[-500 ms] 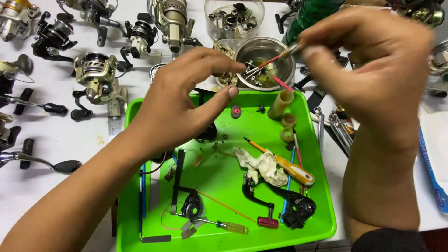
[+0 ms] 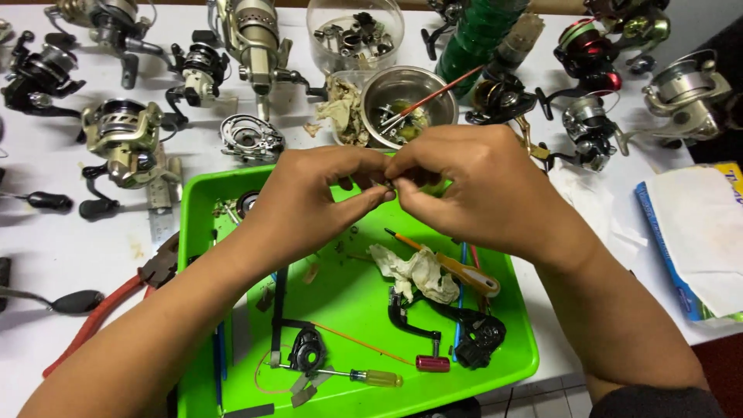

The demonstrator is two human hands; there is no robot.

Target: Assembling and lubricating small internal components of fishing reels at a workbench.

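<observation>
A: Dark metal, very small. That is all that shows of the part (image 2: 385,183) pinched between the two hands. It sits at the fingertips, above the far edge of the green tray (image 2: 356,298), just in front of the steel bowl (image 2: 402,93).

B: Shape of it?

A: Cannot tell. Fingers cover nearly all of it; only a dull, dark sliver shows between them.

B: Hands?

A: Left hand (image 2: 313,197) curls in from the left, thumb and forefinger closed on the part. Right hand (image 2: 472,186) meets it from the other side, fingertips also closed on the same piece. Both wrists are raised off the tray.

B: What lies under them?

A: In the tray: a crumpled rag (image 2: 418,272), with an orange-handled tool (image 2: 457,267) lying partly on it; a black crank handle with a red knob (image 2: 422,337); a small screwdriver with a yellow grip (image 2: 364,377); thin orange line trailing across the floor of the tray.

B: Around the tray?

A: White table (image 2: 46,248). Red-handled pliers (image 2: 116,298) touch the tray's left edge. The bowl holds small parts and a red-handled brush (image 2: 433,94), tilted against the rim. A clear tub of parts (image 2: 354,31) stands behind it. Fishing reels (image 2: 124,135) are spread along the far side, left and right. A blue box topped with white paper (image 2: 696,240) lies at the right.
</observation>
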